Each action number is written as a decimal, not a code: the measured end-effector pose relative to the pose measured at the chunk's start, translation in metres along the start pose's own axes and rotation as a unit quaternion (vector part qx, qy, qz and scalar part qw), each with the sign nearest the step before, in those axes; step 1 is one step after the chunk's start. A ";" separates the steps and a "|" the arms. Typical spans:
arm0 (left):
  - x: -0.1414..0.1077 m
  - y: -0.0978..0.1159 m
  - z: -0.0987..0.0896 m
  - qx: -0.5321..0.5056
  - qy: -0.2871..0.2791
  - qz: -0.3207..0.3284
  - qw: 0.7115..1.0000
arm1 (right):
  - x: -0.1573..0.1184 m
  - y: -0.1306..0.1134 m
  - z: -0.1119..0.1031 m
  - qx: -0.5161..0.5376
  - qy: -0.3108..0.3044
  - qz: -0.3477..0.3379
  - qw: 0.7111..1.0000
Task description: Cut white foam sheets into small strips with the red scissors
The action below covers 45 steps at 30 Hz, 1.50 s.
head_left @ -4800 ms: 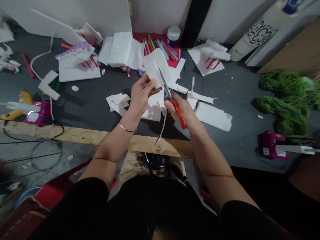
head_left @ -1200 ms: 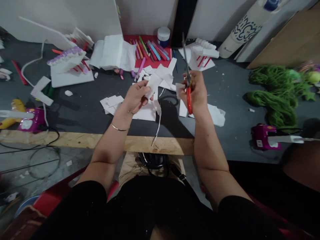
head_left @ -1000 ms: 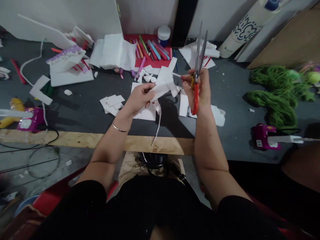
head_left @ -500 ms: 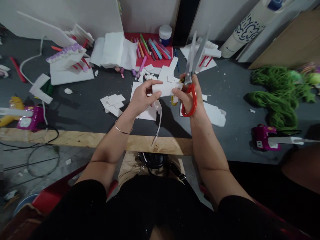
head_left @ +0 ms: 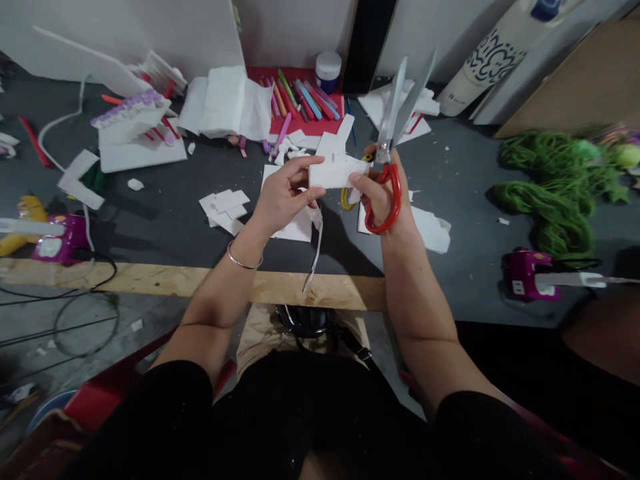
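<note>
Above the dark grey tabletop [head_left: 470,200], I have a thin white rectangular strip [head_left: 331,175] raised between both hands, its long axis running left to right, nearly level. Near its right end, the red-handled metal scissors [head_left: 383,153] point away from the person, blades spread and leaning slightly right. Flat white offcuts [head_left: 225,207] lie on the tabletop, which ends in a pale wooden edge [head_left: 150,279] nearest the person. Farther back I see coloured pens [head_left: 309,101] on a red sheet [head_left: 325,127] before a pale grey wall [head_left: 295,33]. The left hand [head_left: 283,197] pinches the strip's left end between thumb and bent fingers. The right hand [head_left: 377,195] grips the scissors, its thumb on the strip's right end; I cannot tell how its hidden fingers sit.
</note>
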<state>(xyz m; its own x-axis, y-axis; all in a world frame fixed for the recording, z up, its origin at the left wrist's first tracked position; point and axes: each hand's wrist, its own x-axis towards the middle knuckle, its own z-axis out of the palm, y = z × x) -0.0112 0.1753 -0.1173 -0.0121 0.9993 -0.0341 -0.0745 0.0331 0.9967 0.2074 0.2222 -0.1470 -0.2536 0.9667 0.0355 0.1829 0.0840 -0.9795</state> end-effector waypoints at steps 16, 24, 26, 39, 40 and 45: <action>0.003 -0.007 0.004 -0.019 -0.021 -0.046 0.999 | 0.000 -0.011 0.013 -0.071 -0.008 -0.057 0.996; 0.015 -0.015 -0.003 -0.109 0.050 -0.073 0.990 | -0.016 -0.023 0.014 -0.044 0.078 -0.105 0.991; 0.021 -0.015 -0.010 -0.140 0.105 -0.073 0.982 | -0.019 -0.023 0.009 -0.050 0.039 -0.100 0.993; 0.034 -0.028 -0.027 -0.158 0.202 -0.042 0.966 | -0.037 -0.045 0.017 -0.121 -0.167 0.073 0.976; 0.032 -0.026 -0.024 -0.161 0.201 -0.046 0.965 | -0.037 -0.045 0.017 -0.118 -0.164 0.072 0.977; 0.028 -0.026 -0.015 -0.161 0.188 -0.053 0.967 | -0.036 -0.042 0.018 -0.123 -0.148 0.072 0.979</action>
<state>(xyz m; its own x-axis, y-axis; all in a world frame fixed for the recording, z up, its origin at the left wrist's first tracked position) -0.0244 0.2025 -0.1449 -0.3451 0.9125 -0.2197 -0.4007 0.0684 0.9137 0.1923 0.1795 -0.1111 -0.4664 0.8629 -0.1946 0.4511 0.0428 -0.8914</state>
